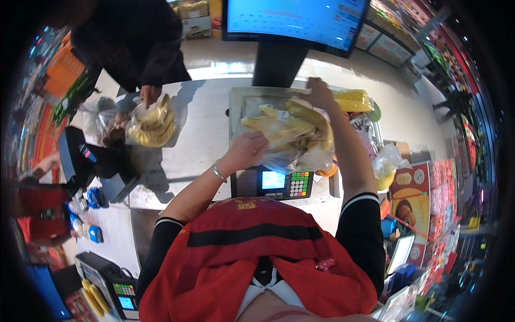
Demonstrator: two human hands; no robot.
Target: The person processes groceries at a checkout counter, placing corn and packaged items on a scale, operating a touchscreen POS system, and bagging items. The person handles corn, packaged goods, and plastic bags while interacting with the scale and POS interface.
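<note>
A clear plastic bag of bananas point(289, 129) lies on the plate of a weighing scale point(243, 94) in front of me. My left hand point(250, 148), below a silver bracelet, pinches the bag's near left side with its fingers curled. Over the far right part of the scale is my right hand point(318, 94), its fingers spread and slightly blurred; whether it touches the bag I cannot tell. The scale's keypad point(299, 184) and lit display point(274, 180) face me.
Across the counter point(197, 120), another person's hand point(150, 95) touches a second bag of bananas point(153, 129). A monitor point(293, 22) stands behind the scale. Bagged corn point(354, 100) and a bagged yellow fruit point(385, 177) are at the right. A dark device point(96, 157) stands at the left.
</note>
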